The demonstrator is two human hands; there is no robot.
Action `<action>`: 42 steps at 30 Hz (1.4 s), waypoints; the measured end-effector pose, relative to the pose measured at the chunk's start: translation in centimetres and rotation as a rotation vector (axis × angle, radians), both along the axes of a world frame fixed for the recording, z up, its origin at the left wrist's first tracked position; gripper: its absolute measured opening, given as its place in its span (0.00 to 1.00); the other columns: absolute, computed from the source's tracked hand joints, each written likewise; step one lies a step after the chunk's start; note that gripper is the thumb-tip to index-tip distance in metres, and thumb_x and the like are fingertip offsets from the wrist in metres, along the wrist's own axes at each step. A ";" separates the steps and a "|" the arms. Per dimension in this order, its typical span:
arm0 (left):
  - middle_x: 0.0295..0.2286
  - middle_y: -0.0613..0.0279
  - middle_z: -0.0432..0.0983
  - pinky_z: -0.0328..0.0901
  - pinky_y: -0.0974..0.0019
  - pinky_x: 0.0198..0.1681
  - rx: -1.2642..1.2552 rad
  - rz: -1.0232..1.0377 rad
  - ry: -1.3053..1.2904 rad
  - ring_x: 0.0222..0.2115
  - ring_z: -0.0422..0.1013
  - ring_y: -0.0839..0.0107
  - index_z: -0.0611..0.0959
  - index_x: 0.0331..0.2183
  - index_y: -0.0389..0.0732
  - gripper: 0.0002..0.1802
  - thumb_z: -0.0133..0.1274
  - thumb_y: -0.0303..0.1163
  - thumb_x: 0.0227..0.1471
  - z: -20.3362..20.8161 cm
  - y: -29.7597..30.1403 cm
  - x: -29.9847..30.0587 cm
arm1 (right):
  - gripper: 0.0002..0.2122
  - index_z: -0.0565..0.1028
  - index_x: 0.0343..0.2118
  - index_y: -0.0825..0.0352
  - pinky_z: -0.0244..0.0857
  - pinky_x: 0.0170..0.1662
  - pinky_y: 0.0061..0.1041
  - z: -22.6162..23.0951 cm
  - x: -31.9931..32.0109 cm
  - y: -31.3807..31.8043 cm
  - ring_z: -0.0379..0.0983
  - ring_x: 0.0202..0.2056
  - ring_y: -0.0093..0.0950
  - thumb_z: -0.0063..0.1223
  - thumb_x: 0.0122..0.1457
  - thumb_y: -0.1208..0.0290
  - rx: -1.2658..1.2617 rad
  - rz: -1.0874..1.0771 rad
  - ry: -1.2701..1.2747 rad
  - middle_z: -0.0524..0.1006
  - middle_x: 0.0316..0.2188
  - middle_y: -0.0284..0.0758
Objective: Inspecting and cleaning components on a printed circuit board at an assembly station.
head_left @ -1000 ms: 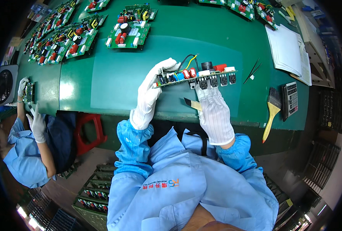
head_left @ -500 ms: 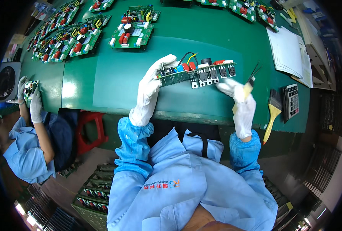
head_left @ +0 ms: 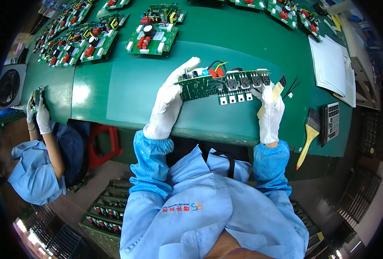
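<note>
Both my hands wear white gloves. My left hand (head_left: 167, 103) is closed around the left end of a green circuit board (head_left: 200, 87), which is raised above the table and tilted on edge. Along its lower side hangs a row of black transistors with metal tabs; red, blue and black parts and a yellow wire show behind its upper edge. My right hand (head_left: 271, 113) is closed on a small brush (head_left: 278, 90) with a pale yellow handle and dark bristles pointing up. Its fingertips are at the board's right end, partly hidden behind it.
Several populated circuit boards (head_left: 152, 39) stand along the table's far side. To the right lie thin black strips (head_left: 292, 90), a larger yellow-handled paintbrush (head_left: 308, 137), a calculator (head_left: 330, 123) and papers (head_left: 329, 64). A co-worker (head_left: 38, 159) sits at the left near a fan (head_left: 10, 87).
My right hand has moved up to the board's right end with the small brush. The board has turned to show more of its underside and tabs. The view has shifted slightly.
</note>
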State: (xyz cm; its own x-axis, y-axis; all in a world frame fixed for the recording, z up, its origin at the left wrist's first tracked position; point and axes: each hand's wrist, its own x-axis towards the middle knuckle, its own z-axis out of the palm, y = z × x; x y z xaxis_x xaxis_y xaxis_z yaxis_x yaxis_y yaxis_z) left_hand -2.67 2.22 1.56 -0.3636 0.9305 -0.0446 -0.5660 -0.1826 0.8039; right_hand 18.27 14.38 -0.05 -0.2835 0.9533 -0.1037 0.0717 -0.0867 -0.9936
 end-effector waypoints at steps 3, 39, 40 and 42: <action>0.56 0.55 0.62 0.53 0.61 0.61 -0.053 -0.024 -0.123 0.56 0.60 0.66 0.63 0.59 0.31 0.40 0.51 0.49 0.54 0.0 0.0 -0.3 | 0.20 0.72 0.48 0.72 0.65 0.44 0.23 -1.0 1.3 0.7 0.74 0.37 0.25 0.45 0.64 0.57 0.097 0.036 -0.193 0.75 0.39 0.35; 0.51 0.59 0.68 0.61 0.66 0.52 -0.165 -0.080 -0.263 0.50 0.65 0.71 0.67 0.56 0.33 0.28 0.43 0.43 0.62 -1.9 -0.5 -0.1 | 0.19 0.75 0.39 0.71 0.59 0.33 0.20 -0.5 0.9 0.6 0.65 0.30 0.18 0.47 0.63 0.55 0.053 -0.043 -0.041 0.72 0.30 0.30; 0.51 0.59 0.68 0.61 0.66 0.52 -0.157 -0.069 -0.259 0.50 0.65 0.71 0.67 0.56 0.34 0.28 0.43 0.44 0.62 -1.9 -0.5 -0.1 | 0.18 0.75 0.40 0.70 0.62 0.35 0.20 -0.7 1.2 0.7 0.67 0.32 0.18 0.47 0.63 0.56 0.035 -0.027 -0.041 0.73 0.32 0.30; 0.51 0.59 0.68 0.62 0.66 0.51 -0.142 -0.101 -0.172 0.50 0.65 0.71 0.67 0.56 0.34 0.29 0.41 0.46 0.63 -1.5 -0.4 -0.2 | 0.18 0.74 0.43 0.69 0.66 0.38 0.21 -1.2 1.9 1.0 0.71 0.35 0.19 0.47 0.63 0.57 0.002 0.005 -0.041 0.75 0.35 0.31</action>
State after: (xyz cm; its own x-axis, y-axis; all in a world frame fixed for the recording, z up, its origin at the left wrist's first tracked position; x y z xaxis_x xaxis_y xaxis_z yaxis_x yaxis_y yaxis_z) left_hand -2.91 1.77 0.04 -0.2449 0.9417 -0.2305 -0.7066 -0.0106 0.7075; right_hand 20.13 15.40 -1.29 -0.2837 0.9522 -0.1135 0.1126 -0.0845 -0.9900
